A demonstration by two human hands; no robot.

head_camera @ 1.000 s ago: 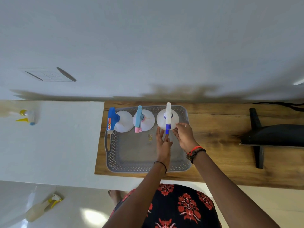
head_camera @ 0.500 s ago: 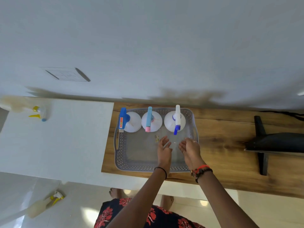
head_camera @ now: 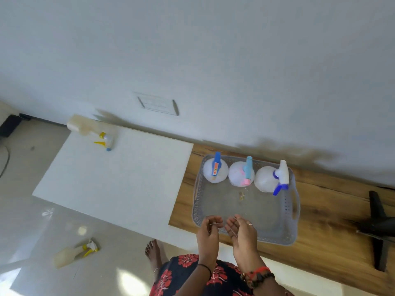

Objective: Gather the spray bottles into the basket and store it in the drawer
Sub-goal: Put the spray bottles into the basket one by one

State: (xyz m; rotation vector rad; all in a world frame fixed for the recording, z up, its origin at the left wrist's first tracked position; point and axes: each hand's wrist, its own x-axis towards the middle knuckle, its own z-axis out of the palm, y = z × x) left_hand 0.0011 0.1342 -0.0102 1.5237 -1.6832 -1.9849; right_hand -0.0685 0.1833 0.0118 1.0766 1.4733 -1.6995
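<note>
Head view: no legible writing on 3 bottles point(head_camera: 241, 175).

Counting five spray bottles: three standing in one basket point(head_camera: 290, 212), blue-top point(head_camera: 214, 170), teal-top point(head_camera: 243, 175), white-top point(head_camera: 270, 178); one lying on the white table point(head_camera: 92, 133); one lying on the floor point(head_camera: 73, 254). Two hands showing.
</note>
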